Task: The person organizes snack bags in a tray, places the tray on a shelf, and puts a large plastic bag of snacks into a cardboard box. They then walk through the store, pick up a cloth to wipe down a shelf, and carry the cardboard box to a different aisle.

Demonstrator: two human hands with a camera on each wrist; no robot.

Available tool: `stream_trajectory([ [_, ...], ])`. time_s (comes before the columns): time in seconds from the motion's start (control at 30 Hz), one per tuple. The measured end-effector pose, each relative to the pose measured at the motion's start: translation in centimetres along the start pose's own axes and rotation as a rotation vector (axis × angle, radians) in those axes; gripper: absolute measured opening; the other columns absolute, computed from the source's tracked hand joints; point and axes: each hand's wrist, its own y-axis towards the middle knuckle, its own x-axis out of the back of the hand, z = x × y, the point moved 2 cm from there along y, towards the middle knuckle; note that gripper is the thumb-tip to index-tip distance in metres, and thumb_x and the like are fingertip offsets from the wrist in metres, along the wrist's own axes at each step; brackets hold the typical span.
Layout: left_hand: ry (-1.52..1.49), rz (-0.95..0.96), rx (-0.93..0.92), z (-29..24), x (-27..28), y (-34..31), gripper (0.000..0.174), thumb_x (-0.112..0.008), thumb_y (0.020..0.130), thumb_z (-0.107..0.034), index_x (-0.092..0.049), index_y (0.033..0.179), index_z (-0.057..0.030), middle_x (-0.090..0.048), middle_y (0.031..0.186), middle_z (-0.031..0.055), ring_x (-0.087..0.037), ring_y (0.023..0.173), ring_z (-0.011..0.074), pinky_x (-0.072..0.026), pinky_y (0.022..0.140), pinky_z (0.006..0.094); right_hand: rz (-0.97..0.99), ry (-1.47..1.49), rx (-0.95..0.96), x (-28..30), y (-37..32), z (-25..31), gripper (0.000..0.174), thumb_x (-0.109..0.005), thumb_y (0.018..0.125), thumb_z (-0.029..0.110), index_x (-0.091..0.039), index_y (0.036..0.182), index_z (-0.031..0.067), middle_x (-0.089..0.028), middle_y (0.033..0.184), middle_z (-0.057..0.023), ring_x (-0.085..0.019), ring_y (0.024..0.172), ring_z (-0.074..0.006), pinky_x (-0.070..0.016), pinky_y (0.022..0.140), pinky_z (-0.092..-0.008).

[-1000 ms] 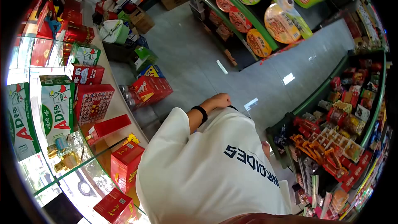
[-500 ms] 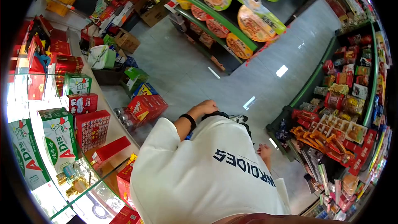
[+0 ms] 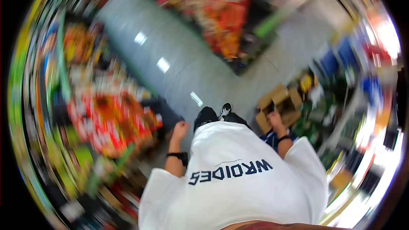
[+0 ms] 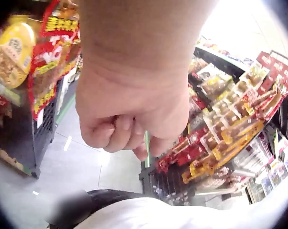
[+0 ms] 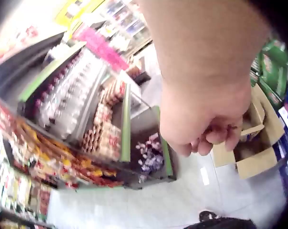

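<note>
My left hand (image 3: 181,131) hangs beside the body, fingers loosely curled with nothing in them; in its wrist view the left hand (image 4: 134,107) shows from the back, in front of a rack of packaged snacks (image 4: 225,136). On the other side my right hand (image 3: 275,120) also hangs loosely curled and holds nothing. An open cardboard box (image 3: 279,100) lies just beyond it, overlapped by the hand in the head view. From the right wrist, the right hand (image 5: 206,114) appears beside that cardboard box (image 5: 258,160). Each wrist wears a black band.
Shop shelving stands around me: a blurred red snack display (image 3: 115,121) on the left and a shelf corner with red packs (image 3: 226,30) ahead. Grey tiled floor (image 3: 179,81) runs between them. Green packages (image 5: 275,69) stand by the box.
The head view has swung sharply to the right, so the snack rack now lies on the left and the glass counter is out of view. Both arms now hang at the sides.
</note>
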Motion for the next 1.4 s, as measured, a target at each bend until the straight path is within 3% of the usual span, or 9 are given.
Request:
stream_trajectory([
  [0.07,0.039,0.068,-0.043,-0.2,-0.7,4.1,0.024,-0.062,0.082,-0.021,-0.058,0.070,0.0004,-0.053,0.061,0.0008,-0.046,0.060,0.0107,-0.0407,0.056,0.0314,-0.232,-0.269,-0.056,-1.9,-7.3,8.8,0.012,-0.055,0.080,0.015,-0.055,0.071,0.0067,-0.054,0.059,-0.0035,-0.049,0.047,-0.0140,-0.0383,0.040,-0.0298],
  [0.1,0.057,0.135,0.098,-2.8,-0.8,5.0,0.024,-0.062,0.082,-0.020,-0.059,0.070,0.0007,-0.056,0.062,0.0021,-0.049,0.061,0.0116,-0.0416,0.057,0.0315,-0.262,-0.265,0.020,-1.0,-7.2,7.6,0.012,-0.056,0.080,0.017,-0.058,0.074,0.0072,-0.054,0.059,-0.0031,-0.051,0.050,-0.0134,-0.0409,0.043,-0.0305],
  [0.2,0.192,0.319,0.005,-5.4,-1.0,9.6,0.024,-0.062,0.081,-0.021,-0.061,0.072,0.0008,-0.058,0.062,0.0030,-0.051,0.061,0.0116,-0.0418,0.057,0.0313,-0.504,-0.326,0.118,-0.6,-6.1,3.6,0.016,-0.056,0.078,0.016,-0.057,0.067,0.0049,-0.055,0.058,-0.0061,-0.051,0.050,-0.0168,-0.0414,0.046,-0.0333],
  [0.43,0.464,0.510,0.129,-13.9,-6.0,17.5,0.023,-0.060,0.080,-0.020,-0.066,0.076,0.0026,-0.061,0.064,0.0056,-0.053,0.061,0.0158,-0.0435,0.059,0.0322,-0.321,-0.021,-0.153,2.1,-4.8,10.6,0.013,-0.059,0.078,0.014,-0.059,0.069,0.0036,-0.057,0.060,-0.0053,-0.052,0.050,-0.0147,-0.0413,0.045,-0.0302],
  [0.6,0.276,0.516,-0.148,-15.5,-8.5,18.7,0.025,-0.054,0.080,-0.018,-0.065,0.081,0.0048,-0.065,0.071,0.0147,-0.058,0.067,0.0183,-0.0445,0.060,0.0367,-0.351,0.239,-0.409,10.0,0.0,17.4,0.022,-0.062,0.079,0.018,-0.057,0.065,0.0027,-0.055,0.059,-0.0068,-0.050,0.045,-0.0159,-0.0371,0.040,-0.0315],
  [0.7,0.244,0.519,-0.146,-16.2,-10.5,18.1,0.024,-0.054,0.080,-0.017,-0.065,0.080,0.0046,-0.065,0.071,0.0148,-0.057,0.066,0.0181,-0.0442,0.059,0.0367,-0.424,0.787,-0.112,14.4,2.4,31.0,0.017,-0.053,0.085,0.020,-0.057,0.072,0.0099,-0.054,0.061,-0.0005,-0.052,0.054,-0.0119,-0.0400,0.047,-0.0269],
  [0.87,0.351,0.510,0.060,-23.1,-14.7,20.0,0.024,-0.054,0.080,-0.017,-0.064,0.078,0.0042,-0.064,0.069,0.0149,-0.056,0.065,0.0179,-0.0436,0.058,0.0367,-0.309,0.840,0.391,24.6,7.9,50.1,0.012,-0.058,0.086,0.022,-0.058,0.088,0.0098,-0.058,0.075,0.0007,-0.051,0.063,-0.0104,-0.0432,0.061,-0.0279],
  [1.0,0.379,0.448,0.138,-29.8,-19.0,22.3,0.023,-0.053,0.080,-0.017,-0.063,0.077,0.0039,-0.063,0.068,0.0150,-0.056,0.064,0.0176,-0.0431,0.057,0.0367,-0.252,0.811,0.538,31.5,13.6,60.1,0.011,-0.056,0.088,0.019,-0.056,0.088,0.0078,-0.055,0.076,0.0002,-0.050,0.064,-0.0097,-0.0419,0.061,-0.0238],
  [1.4,0.468,0.333,-0.038,-55.8,-40.5,30.1,0.022,-0.053,0.080,-0.016,-0.062,0.072,0.0030,-0.061,0.065,0.0153,-0.054,0.060,0.0169,-0.0416,0.054,0.0367,-0.265,0.951,0.230,50.5,31.9,63.7,0.007,-0.056,0.085,0.016,-0.054,0.083,0.0102,-0.052,0.071,0.0001,-0.047,0.060,-0.0102,-0.0391,0.055,-0.0261],
])
